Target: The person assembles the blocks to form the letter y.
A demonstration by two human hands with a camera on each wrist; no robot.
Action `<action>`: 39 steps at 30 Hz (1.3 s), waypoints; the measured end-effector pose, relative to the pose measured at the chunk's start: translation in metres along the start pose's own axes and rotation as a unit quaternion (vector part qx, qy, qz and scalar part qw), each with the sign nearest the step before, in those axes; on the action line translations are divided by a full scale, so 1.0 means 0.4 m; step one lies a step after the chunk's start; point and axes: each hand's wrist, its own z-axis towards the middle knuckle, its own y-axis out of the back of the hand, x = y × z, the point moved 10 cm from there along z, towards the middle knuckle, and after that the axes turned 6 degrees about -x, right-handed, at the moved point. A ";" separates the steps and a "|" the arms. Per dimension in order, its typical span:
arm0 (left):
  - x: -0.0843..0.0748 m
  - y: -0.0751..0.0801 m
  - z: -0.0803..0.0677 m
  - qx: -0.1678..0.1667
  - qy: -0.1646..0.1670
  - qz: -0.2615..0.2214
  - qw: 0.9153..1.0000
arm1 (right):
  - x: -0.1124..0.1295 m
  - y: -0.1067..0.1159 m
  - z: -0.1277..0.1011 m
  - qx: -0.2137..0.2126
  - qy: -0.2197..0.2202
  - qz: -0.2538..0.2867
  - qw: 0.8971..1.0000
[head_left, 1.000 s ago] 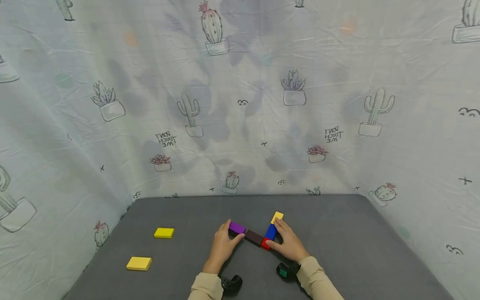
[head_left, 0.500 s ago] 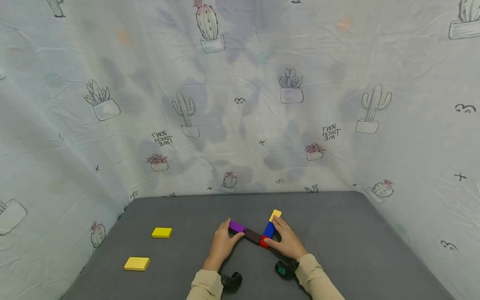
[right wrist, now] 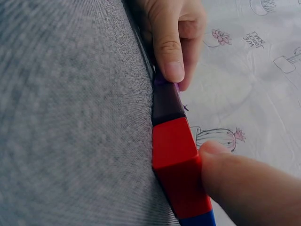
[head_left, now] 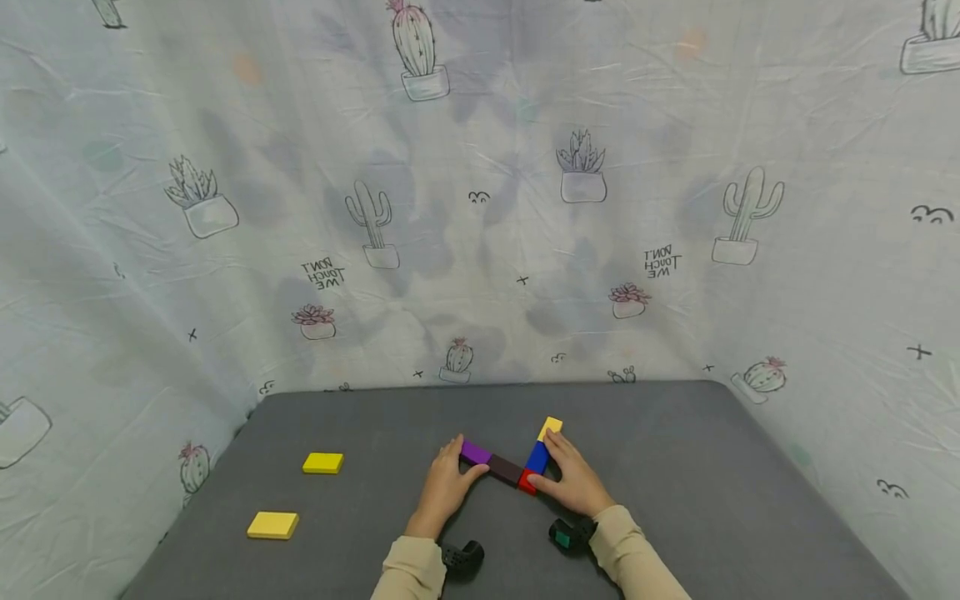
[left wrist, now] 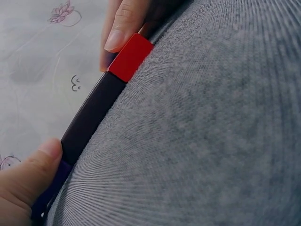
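Note:
On the grey table (head_left: 675, 467) a chain of small blocks makes a V: purple block (head_left: 475, 452), dark brown block (head_left: 506, 470), red block (head_left: 527, 484), blue block (head_left: 537, 458), yellow block (head_left: 550, 428). My left hand (head_left: 446, 487) pinches the purple block between thumb and fingers. In the right wrist view those fingers (right wrist: 171, 42) close on the purple end. My right hand (head_left: 572, 482) lies beside the red, blue and yellow blocks with straight fingers, and its thumb (right wrist: 244, 188) presses the red block (right wrist: 176, 155). The left wrist view shows the red block (left wrist: 130, 57) joined to the dark brown block (left wrist: 91, 113).
Two flat yellow blocks (head_left: 323, 462) (head_left: 273, 524) lie apart on the left of the table. A cactus-print cloth (head_left: 480, 208) hangs round the back and both sides of the table. Black wrist cameras (head_left: 461, 557) sit on both sleeves.
Both hands and the blocks keep their places; only the head view shifts slightly.

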 end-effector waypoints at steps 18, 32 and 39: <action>0.008 0.002 -0.012 -0.005 0.009 0.005 1.000 | 0.006 0.005 -0.002 -0.001 -0.006 -0.004 1.000; 0.004 0.020 -0.013 -0.022 0.001 -0.006 1.000 | 0.000 0.005 0.003 -0.001 -0.007 -0.007 1.000; 0.007 0.033 -0.014 -0.044 -0.007 -0.027 0.999 | 0.004 0.002 0.003 0.004 -0.007 -0.004 1.000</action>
